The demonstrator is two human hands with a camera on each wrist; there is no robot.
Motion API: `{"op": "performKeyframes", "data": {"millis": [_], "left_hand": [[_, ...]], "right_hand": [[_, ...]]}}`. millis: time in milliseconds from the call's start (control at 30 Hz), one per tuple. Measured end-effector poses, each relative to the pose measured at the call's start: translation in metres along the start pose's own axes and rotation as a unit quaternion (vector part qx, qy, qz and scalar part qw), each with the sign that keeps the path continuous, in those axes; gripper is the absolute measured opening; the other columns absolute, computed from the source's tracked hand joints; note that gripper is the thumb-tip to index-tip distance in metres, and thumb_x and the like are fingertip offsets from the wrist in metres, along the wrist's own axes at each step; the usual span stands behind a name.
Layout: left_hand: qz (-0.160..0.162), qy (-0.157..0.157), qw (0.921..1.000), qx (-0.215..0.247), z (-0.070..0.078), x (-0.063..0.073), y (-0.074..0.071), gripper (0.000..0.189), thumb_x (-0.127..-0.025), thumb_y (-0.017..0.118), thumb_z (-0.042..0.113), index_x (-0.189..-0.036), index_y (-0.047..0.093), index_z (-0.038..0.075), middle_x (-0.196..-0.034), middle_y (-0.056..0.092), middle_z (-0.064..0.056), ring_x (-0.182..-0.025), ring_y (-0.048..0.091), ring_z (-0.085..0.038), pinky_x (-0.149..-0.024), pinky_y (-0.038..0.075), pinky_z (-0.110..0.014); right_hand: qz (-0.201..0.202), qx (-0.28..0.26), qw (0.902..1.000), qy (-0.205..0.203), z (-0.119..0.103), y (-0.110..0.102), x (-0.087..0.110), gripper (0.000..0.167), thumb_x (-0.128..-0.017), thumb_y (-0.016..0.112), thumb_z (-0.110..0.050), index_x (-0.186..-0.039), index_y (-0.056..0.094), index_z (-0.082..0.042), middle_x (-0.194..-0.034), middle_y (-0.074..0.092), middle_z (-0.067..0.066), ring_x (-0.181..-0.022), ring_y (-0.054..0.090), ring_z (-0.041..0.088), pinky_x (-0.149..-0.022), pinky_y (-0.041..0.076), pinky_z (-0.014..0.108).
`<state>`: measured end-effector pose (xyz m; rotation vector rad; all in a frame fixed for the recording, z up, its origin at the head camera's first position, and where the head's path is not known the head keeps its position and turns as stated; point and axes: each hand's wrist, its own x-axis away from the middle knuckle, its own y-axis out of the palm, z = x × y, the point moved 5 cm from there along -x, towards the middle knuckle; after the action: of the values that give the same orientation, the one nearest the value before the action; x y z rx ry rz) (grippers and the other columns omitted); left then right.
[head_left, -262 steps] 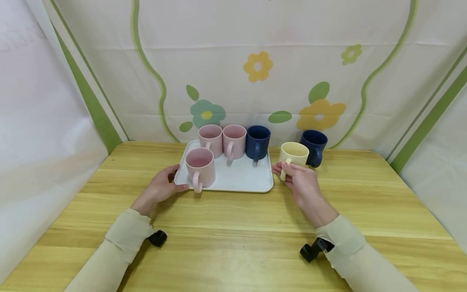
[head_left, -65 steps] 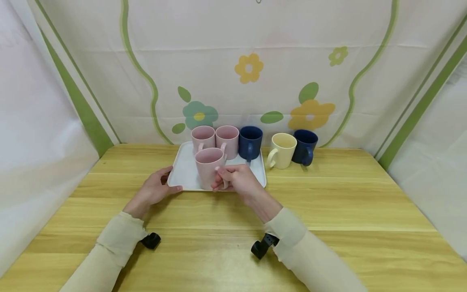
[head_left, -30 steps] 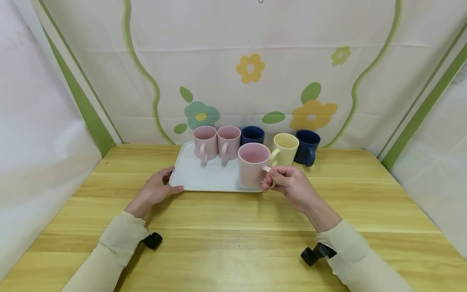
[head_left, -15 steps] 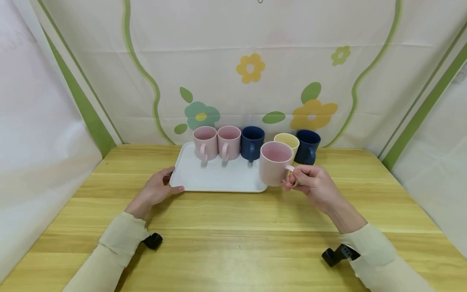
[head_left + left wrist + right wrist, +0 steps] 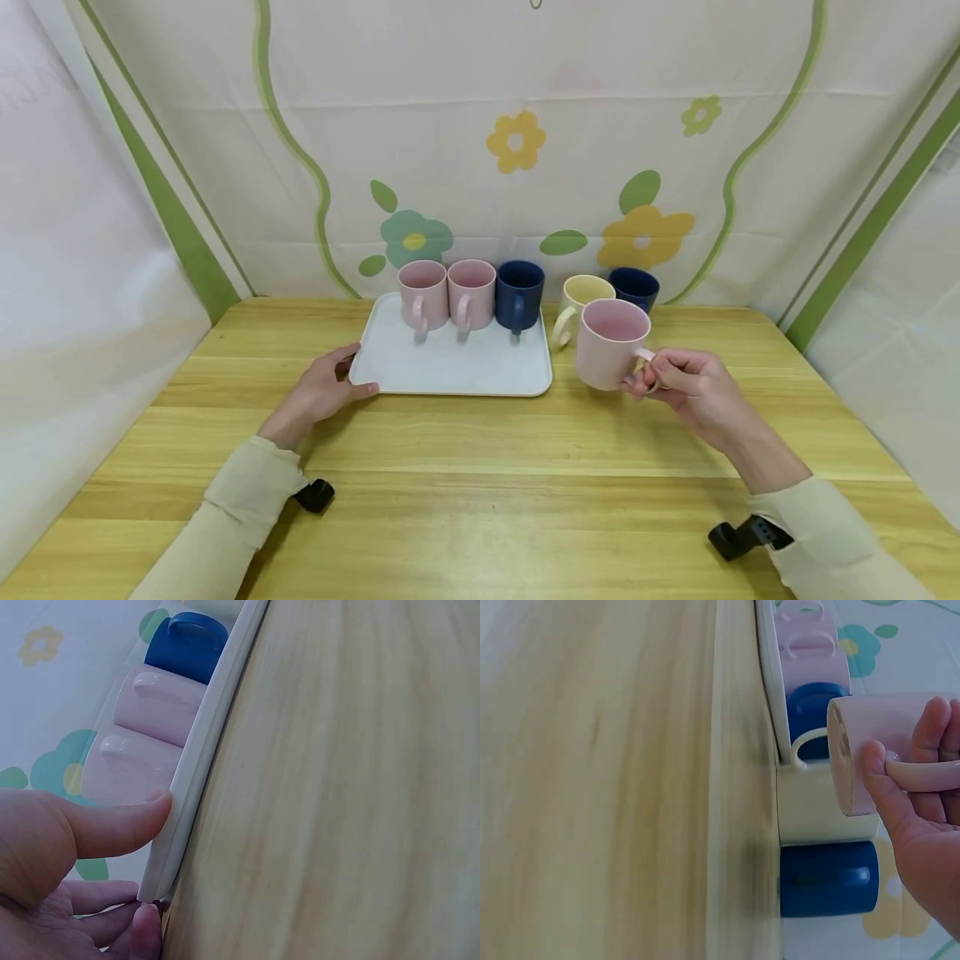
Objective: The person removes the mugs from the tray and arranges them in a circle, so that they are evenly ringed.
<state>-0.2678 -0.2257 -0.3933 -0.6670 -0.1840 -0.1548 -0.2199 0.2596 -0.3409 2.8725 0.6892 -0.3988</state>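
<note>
My right hand (image 5: 693,392) holds a pink mug (image 5: 609,354) by its handle. In the right wrist view this mug (image 5: 855,727) hangs above the tabletop, to the right of the white tray (image 5: 442,371). It partly hides a cream mug (image 5: 576,310) and a dark blue mug (image 5: 633,283) standing on the table behind. My left hand (image 5: 318,390) grips the tray's near left corner. Its thumb (image 5: 120,829) lies on the rim and its fingers are round the side. Along the tray's back edge stand two pink mugs (image 5: 423,296) and a dark blue mug (image 5: 519,293), handles facing me.
The wooden table (image 5: 480,500) extends in front of the tray and out to both sides. A white cloth backdrop (image 5: 420,100) with printed flowers rises right behind the mugs. More cloth hangs at the left and right.
My right hand has carried the pink mug from the front of the tray rightward, past the tray's right edge. Earlier the same hand held the cream mug's handle. My left hand stays at the corner.
</note>
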Motion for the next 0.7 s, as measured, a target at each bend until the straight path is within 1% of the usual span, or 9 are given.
{"op": "performKeyframes", "data": {"millis": [267, 500, 600, 700], "left_hand": [[-0.002, -0.003, 1.0, 0.003, 0.0, 0.001, 0.0, 0.094, -0.098, 0.077, 0.024, -0.169, 0.02, 0.002, -0.163, 0.041, -0.03, -0.149, 0.041, -0.045, -0.124, 0.033, -0.061], [0.001, -0.004, 1.0, -0.007, 0.0, 0.001, 0.0, 0.094, -0.098, 0.077, 0.026, -0.169, 0.02, 0.003, -0.163, 0.04, -0.03, -0.15, 0.039, -0.046, -0.125, 0.032, -0.062], [0.0, -0.004, 1.0, -0.007, -0.001, 0.001, 0.0, 0.094, -0.098, 0.077, 0.025, -0.169, 0.02, 0.003, -0.163, 0.041, -0.03, -0.15, 0.039, -0.046, -0.125, 0.032, -0.062], [0.001, -0.003, 1.0, -0.006, -0.001, 0.001, 0.0, 0.094, -0.097, 0.078, 0.025, -0.169, 0.02, 0.003, -0.163, 0.041, -0.03, -0.149, 0.04, -0.046, -0.125, 0.032, -0.062]], "right_hand": [[-0.006, -0.007, 0.9999, -0.009, 0.0, -0.026, 0.012, 0.036, -0.113, 0.036, 0.003, -0.091, 0.065, 0.003, -0.091, 0.073, 0.006, -0.093, 0.078, 0.02, -0.095, 0.063, 0.034], [-0.03, -0.051, 0.9981, -0.018, 0.002, -0.052, 0.022, 0.04, -0.112, 0.029, 0.006, -0.096, 0.065, 0.005, -0.095, 0.072, 0.008, -0.098, 0.076, 0.021, -0.097, 0.062, 0.033], [-0.042, -0.064, 0.9969, -0.015, 0.001, -0.062, 0.026, 0.04, -0.112, 0.026, 0.008, -0.097, 0.064, 0.007, -0.097, 0.072, 0.01, -0.099, 0.076, 0.022, -0.099, 0.061, 0.034], [-0.046, -0.071, 0.9964, -0.007, 0.0, -0.073, 0.029, 0.041, -0.112, 0.025, 0.008, -0.098, 0.063, 0.008, -0.098, 0.073, 0.012, -0.101, 0.077, 0.024, -0.101, 0.061, 0.034]]}}
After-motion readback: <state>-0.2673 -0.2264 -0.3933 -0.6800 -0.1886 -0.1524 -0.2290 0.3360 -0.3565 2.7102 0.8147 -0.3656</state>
